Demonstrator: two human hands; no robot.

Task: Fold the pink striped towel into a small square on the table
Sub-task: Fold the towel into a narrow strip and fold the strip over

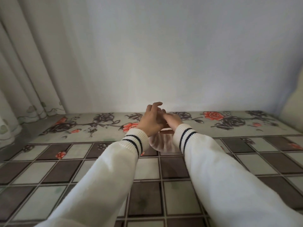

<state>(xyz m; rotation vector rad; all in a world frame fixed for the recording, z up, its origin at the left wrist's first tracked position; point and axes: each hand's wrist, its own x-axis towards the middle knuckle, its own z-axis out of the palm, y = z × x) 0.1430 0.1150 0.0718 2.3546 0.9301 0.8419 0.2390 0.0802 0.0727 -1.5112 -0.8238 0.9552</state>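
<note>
Both my arms, in white sleeves with dark cuff stripes, reach out over the table. My left hand and my right hand meet above the far floral border, with the left hand's fingers partly across the right. A bunched piece of the pink striped towel shows pale and blurred just below and between my wrists. A finger or thumb of my right hand lies along its top edge. My left hand's fingers are raised and curled, and its palm is hidden. The rest of the towel is hidden behind my hands and cuffs.
The table carries a cloth with brown and grey checks and a border of red and dark roses. A plain wall rises right behind the far edge. Pale curtains hang at the left, and a cream object stands at the right.
</note>
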